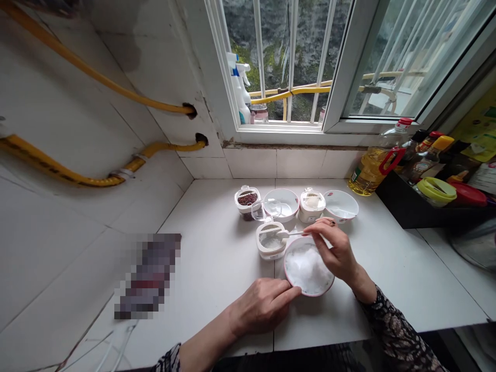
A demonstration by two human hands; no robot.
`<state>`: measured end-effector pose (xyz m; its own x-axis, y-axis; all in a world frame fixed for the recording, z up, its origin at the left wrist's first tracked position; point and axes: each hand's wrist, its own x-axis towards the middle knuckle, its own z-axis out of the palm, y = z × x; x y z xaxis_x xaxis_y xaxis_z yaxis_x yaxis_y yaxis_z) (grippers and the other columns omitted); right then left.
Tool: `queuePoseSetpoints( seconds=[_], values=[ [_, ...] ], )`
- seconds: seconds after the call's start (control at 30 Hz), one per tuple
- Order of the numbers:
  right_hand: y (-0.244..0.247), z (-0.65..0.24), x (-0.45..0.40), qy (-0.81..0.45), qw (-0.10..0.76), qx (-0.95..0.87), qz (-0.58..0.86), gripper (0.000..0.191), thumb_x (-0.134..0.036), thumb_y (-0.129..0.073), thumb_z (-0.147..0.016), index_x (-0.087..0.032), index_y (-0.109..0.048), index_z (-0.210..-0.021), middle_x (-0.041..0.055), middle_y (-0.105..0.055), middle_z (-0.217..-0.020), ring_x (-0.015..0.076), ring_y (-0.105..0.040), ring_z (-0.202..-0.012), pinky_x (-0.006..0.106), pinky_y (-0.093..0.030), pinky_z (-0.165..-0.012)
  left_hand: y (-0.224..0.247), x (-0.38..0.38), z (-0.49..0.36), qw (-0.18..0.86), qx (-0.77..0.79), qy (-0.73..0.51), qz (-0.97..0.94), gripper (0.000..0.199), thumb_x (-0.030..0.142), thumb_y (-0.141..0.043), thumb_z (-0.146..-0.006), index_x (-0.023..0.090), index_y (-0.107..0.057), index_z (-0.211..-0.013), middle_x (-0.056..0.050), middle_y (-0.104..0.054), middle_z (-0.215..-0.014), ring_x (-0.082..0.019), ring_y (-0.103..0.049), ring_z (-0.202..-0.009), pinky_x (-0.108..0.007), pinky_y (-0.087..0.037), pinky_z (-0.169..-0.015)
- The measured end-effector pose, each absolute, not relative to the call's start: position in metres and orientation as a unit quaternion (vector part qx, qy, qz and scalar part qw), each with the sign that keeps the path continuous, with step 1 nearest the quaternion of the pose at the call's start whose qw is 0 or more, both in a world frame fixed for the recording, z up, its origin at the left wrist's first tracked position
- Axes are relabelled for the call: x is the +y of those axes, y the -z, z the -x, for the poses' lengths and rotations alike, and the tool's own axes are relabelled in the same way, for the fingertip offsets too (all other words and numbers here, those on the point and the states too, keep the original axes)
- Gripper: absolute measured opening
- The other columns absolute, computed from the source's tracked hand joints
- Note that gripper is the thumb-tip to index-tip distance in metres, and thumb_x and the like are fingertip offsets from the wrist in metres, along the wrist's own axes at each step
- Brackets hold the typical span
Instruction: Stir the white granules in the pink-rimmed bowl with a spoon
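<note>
With the left hand, grips a rim just to the right. Beyond that hand, over the opened jar, holds a white spoon: probably light and stiff, best taken by the handle. Between the hands, has the gripped bowl of white grains, likely smooth, rigid, breakable, best steadied at the rim. With the right hand, pinches the spoon's handle.

Place: kitchen | white-tiled worktop against tiled wall | on worktop: plastic bottle of yellow cooking oil, black rack of condiment bottles, seasoning boxes, white bowls | yellow hoses running into wall holes | barred window, spray bottles beside it | right edge: shiny vessel, possibly a pot, dim and cut off
</note>
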<state>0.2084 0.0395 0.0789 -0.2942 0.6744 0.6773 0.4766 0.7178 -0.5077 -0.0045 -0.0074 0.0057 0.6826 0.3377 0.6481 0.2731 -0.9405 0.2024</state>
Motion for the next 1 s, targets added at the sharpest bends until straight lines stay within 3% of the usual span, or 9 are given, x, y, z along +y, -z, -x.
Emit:
queuePoseSetpoints(
  seconds=[0.17,0.43,0.63,0.8,1.0],
  values=[
    [-0.08,-0.226,0.042,-0.097,0.469,-0.781,0.401,0.021,-0.009,-0.046,-0.085,-0.022,-0.062,-0.079,-0.0007,-0.064,-0.062,0.0186,-0.056,-0.064,0.036,-0.043,-0.073,-0.007,-0.007,0.004,0.042,0.168,-0.359,-0.917,0.038,-0.001,-0.039,-0.081,0.011,-0.053,-0.114,-0.002,-0.06,-0.07,-0.013,-0.053,-0.054,-0.023,-0.042,-0.047],
    [-0.068,-0.224,0.047,-0.07,0.398,-0.835,0.374,0.022,-0.007,-0.045,-0.08,-0.022,-0.06,-0.073,-0.0015,-0.065,-0.064,0.0159,-0.05,-0.059,0.037,-0.042,-0.081,-0.004,-0.008,0.004,0.034,0.175,-0.358,-0.917,0.039,0.0,-0.039,-0.08,0.013,-0.053,-0.114,-0.001,-0.058,-0.067,-0.013,-0.051,-0.052,-0.023,-0.041,-0.046],
    [-0.067,-0.224,0.047,-0.197,0.413,-0.746,0.483,0.023,-0.013,-0.045,-0.077,-0.023,-0.063,-0.066,0.0,-0.063,-0.054,0.0205,-0.058,-0.07,0.034,-0.044,-0.072,-0.006,-0.007,0.004,0.036,0.169,-0.36,-0.917,0.038,-0.001,-0.04,-0.08,0.011,-0.053,-0.114,-0.002,-0.06,-0.068,-0.013,-0.053,-0.053,-0.023,-0.043,-0.047],
    [-0.072,-0.227,0.05,-0.381,0.439,-0.611,0.537,0.019,-0.024,-0.047,-0.073,-0.02,-0.063,-0.063,-0.0007,-0.059,-0.05,0.0163,-0.055,-0.054,0.029,-0.043,-0.059,-0.006,-0.007,0.004,0.043,0.165,-0.365,-0.915,0.039,-0.001,-0.04,-0.079,0.01,-0.053,-0.114,-0.003,-0.06,-0.07,-0.013,-0.053,-0.054,-0.023,-0.044,-0.048],
    [-0.072,-0.228,0.055,-0.44,0.454,-0.552,0.543,0.017,-0.028,-0.05,-0.066,-0.019,-0.063,-0.06,-0.0012,-0.057,-0.048,0.0144,-0.052,-0.05,0.028,-0.042,-0.057,-0.006,-0.007,0.004,0.043,0.164,-0.367,-0.915,0.034,-0.001,-0.04,-0.083,0.01,-0.054,-0.112,-0.002,-0.06,-0.07,-0.012,-0.053,-0.054,-0.022,-0.043,-0.048]
  ],
)
